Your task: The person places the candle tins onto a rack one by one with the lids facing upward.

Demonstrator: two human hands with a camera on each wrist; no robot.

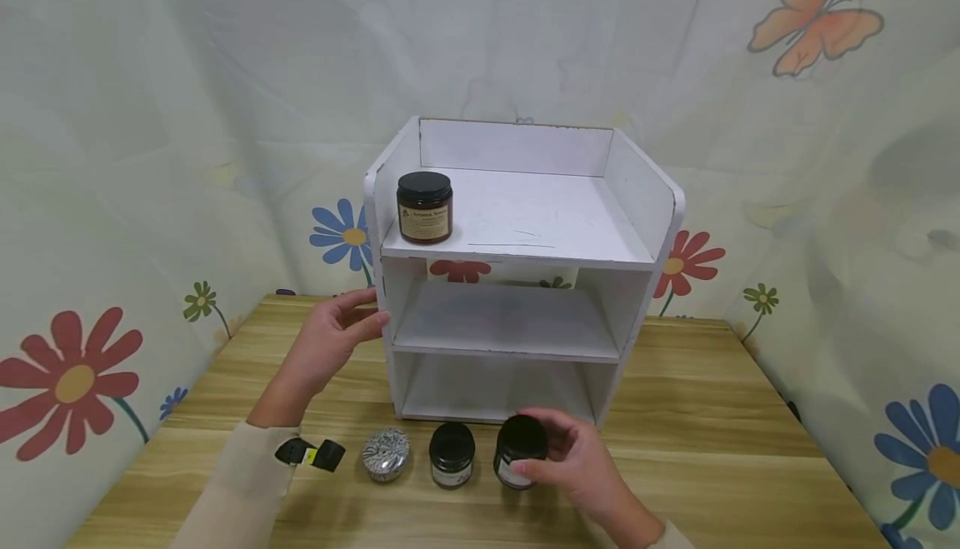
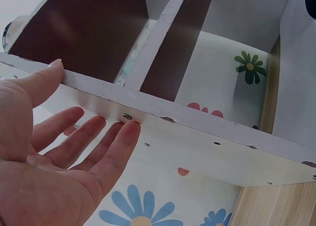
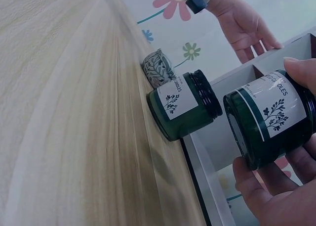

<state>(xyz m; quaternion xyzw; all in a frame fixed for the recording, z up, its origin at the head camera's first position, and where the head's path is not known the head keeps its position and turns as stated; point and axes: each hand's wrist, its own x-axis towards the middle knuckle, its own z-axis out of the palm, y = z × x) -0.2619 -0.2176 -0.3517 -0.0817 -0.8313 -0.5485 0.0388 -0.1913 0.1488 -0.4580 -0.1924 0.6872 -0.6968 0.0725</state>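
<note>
My right hand [image 1: 573, 457] grips a dark green candle jar [image 1: 519, 451] with a black lid and white label, just off the wooden table [image 1: 712, 449] in front of the white shelf unit [image 1: 517, 282]; in the right wrist view the jar [image 3: 271, 119] is wrapped by my fingers [image 3: 264, 186]. My left hand [image 1: 337, 336] rests with straight fingers against the shelf's left side panel [image 2: 163, 132]. A second green jar [image 1: 452, 454] and a round patterned tin [image 1: 386, 453] stand in a row to the left. An amber jar [image 1: 424, 207] sits on the top shelf, left front.
The shelf's middle [image 1: 502, 320] and bottom [image 1: 495, 386] levels hold nothing. A flowered cloth backdrop [image 1: 112, 199] surrounds the table on the sides and behind. A black wrist strap [image 1: 309, 454] shows on my left sleeve.
</note>
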